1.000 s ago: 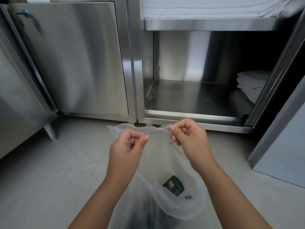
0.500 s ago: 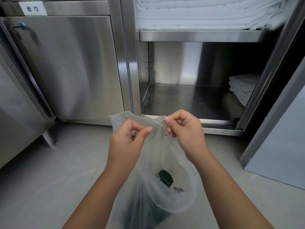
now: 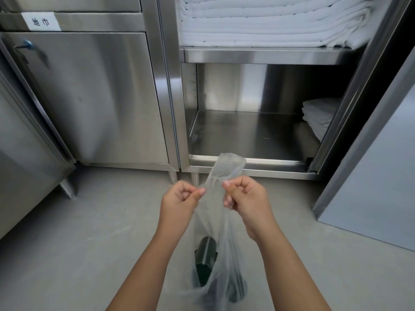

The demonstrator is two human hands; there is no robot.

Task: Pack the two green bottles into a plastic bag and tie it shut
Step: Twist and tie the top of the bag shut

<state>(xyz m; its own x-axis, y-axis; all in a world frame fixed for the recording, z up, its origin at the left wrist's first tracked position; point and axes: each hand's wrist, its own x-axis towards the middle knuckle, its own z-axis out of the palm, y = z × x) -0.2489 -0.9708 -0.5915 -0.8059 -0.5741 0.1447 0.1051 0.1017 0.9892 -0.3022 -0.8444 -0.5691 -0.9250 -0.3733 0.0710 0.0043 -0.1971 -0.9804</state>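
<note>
Plastic bag (image 3: 212, 223), clear, hangs in front of the person, its top gathered into a narrow strip that sticks up above the fists. Left hand (image 3: 179, 203) is curled, thumb and forefinger pinching the strip's left edge. Right hand (image 3: 247, 198) is curled too, pinching the right edge, close beside the left but not touching it. Two green bottles sit low inside the bag: first bottle (image 3: 205, 257) upright-ish with its dark rounded top toward the camera, second bottle (image 3: 237, 288) just right of it, blurred by the film. Can't tell whether the bag bottom touches the grey floor (image 3: 89, 221). Behind stands a stainless steel cabinet (image 3: 166, 97): left door (image 3: 94, 97) closed under a white label (image 3: 41, 21), right side open, stacked white towels (image 3: 269, 23) on the upper shelf, smaller folded towels (image 3: 318, 117) at the lower shelf's right.
</note>
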